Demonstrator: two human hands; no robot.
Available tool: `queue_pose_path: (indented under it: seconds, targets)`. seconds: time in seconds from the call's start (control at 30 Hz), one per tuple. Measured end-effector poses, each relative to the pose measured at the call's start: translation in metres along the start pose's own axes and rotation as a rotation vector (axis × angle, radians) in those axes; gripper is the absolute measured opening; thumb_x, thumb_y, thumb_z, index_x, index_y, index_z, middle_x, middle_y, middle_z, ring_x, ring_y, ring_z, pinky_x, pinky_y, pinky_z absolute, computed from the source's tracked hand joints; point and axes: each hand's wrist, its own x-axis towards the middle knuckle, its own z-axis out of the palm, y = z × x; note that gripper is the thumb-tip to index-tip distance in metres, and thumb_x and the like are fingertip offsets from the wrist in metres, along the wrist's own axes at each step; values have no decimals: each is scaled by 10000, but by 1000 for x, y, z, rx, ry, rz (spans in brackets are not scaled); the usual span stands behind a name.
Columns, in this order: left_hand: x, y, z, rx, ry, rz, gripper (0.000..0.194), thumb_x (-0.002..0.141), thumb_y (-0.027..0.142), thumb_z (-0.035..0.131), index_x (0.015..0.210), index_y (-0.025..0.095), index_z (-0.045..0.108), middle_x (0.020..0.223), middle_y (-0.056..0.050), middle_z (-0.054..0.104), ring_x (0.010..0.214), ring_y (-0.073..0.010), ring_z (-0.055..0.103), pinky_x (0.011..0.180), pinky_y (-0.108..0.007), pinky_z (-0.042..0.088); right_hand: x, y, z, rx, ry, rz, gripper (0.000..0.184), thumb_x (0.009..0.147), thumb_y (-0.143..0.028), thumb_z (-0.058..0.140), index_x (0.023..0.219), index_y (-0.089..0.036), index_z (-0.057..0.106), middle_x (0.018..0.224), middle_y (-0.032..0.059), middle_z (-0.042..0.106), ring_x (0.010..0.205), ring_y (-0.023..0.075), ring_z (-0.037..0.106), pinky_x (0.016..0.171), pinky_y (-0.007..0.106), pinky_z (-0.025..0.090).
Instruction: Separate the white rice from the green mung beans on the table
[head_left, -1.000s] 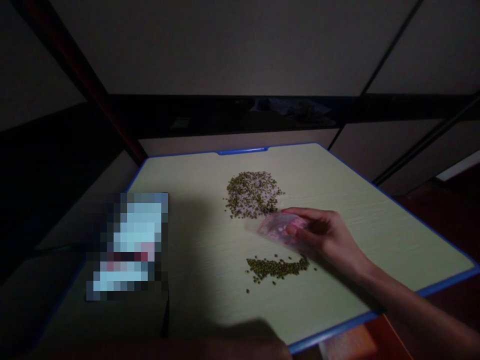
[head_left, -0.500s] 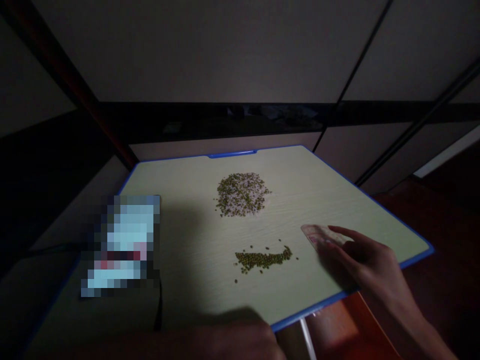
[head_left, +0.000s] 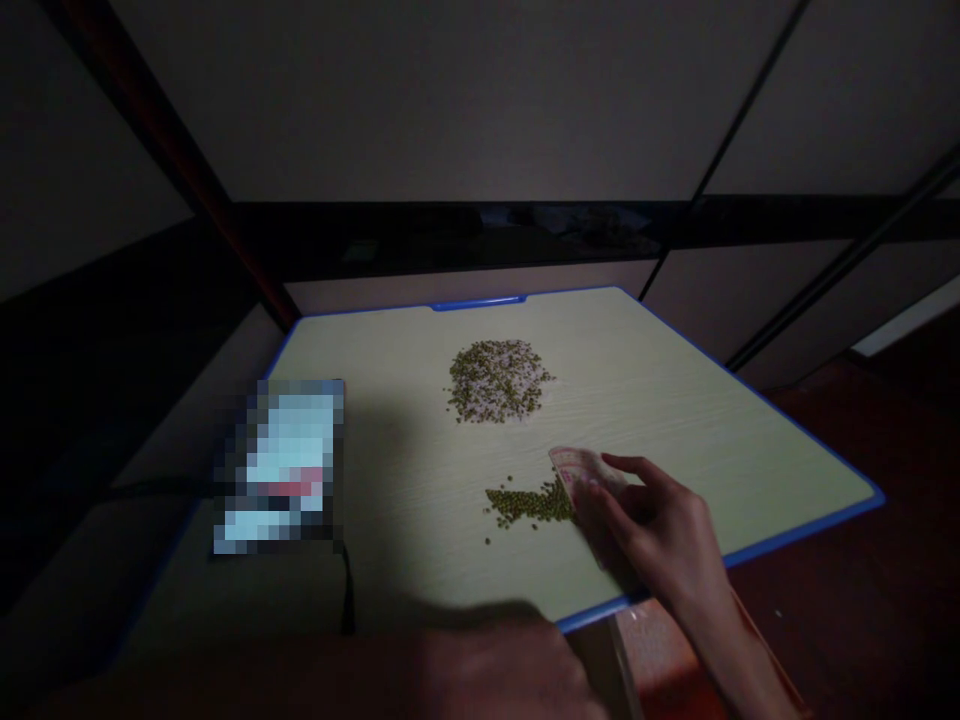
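My right hand (head_left: 660, 520) pinches a thin, pale card with pink print (head_left: 581, 470), its curved edge held against the table. That edge touches the right end of a small strip of green mung beans (head_left: 529, 504). Farther back lies a bigger round pile of mung beans mixed with small white grains (head_left: 499, 380). At the near edge, blurred and dark, rests my left hand (head_left: 517, 665); its fingers are hidden from view.
The light wood-patterned folding table (head_left: 675, 400) has a blue rim and a blue handle (head_left: 480, 302) at the back. A phone with a blurred screen (head_left: 289, 460) and a dark cable (head_left: 349, 590) are at the left. Cabinet panels (head_left: 450, 100) stand behind.
My right hand has moved left with the card, which now meets the right end of the bean strip. The whole view has shifted slightly.
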Motion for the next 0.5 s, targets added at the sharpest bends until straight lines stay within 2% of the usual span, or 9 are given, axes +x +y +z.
queue_pose_path:
  seconds: [0.1, 0.17, 0.23, 0.3, 0.4, 0.5]
  targets:
    - [3, 9, -11, 20, -54, -17, 524, 619, 55, 700, 374, 143, 245, 311, 42, 317, 275, -49, 236, 242, -210, 176, -3, -5, 4, 12, -15, -11, 351, 741, -420, 502, 956, -161, 604, 447, 6, 570, 428, 175, 520, 441, 274, 316]
    - [5, 17, -15, 52, -91, -52, 452, 636, 89, 707, 377, 143, 340, 383, 29, 465, 322, -56, 348, 282, -205, 229, -3, -7, 7, 6, -26, -25, 342, 745, -415, 492, 952, -167, 604, 444, 8, 569, 427, 182, 520, 440, 278, 313]
    - [8, 25, -19, 128, -110, -110, 299, 666, 116, 700, 459, 144, 487, 511, 2, 579, 422, -88, 475, 337, -230, 281, -4, -10, 10, -8, -32, -44, 327, 743, -403, 493, 945, -172, 607, 454, 13, 576, 433, 187, 526, 450, 284, 323]
    - [12, 33, -23, 179, -126, -166, 214, 714, 133, 664, 526, 129, 562, 554, -29, 606, 475, -129, 526, 364, -283, 282, -4, -12, 14, -15, -34, -61, 314, 738, -391, 506, 943, -176, 609, 484, 23, 600, 456, 193, 545, 471, 292, 344]
    - [20, 40, -28, 125, -146, -294, 208, 782, 121, 570, 586, 78, 624, 592, -86, 621, 527, -183, 576, 343, -306, 239, -5, -16, 20, 12, -56, -72, 312, 734, -372, 521, 956, -172, 608, 523, 36, 623, 477, 193, 557, 476, 289, 353]
    - [17, 46, -19, 0, -53, -416, 129, 792, 122, 553, 740, 65, 656, 744, -112, 650, 652, -234, 616, 400, -308, 296, -4, -18, 21, 124, -99, -74, 306, 718, -335, 546, 955, -151, 609, 516, 23, 600, 460, 165, 530, 450, 265, 339]
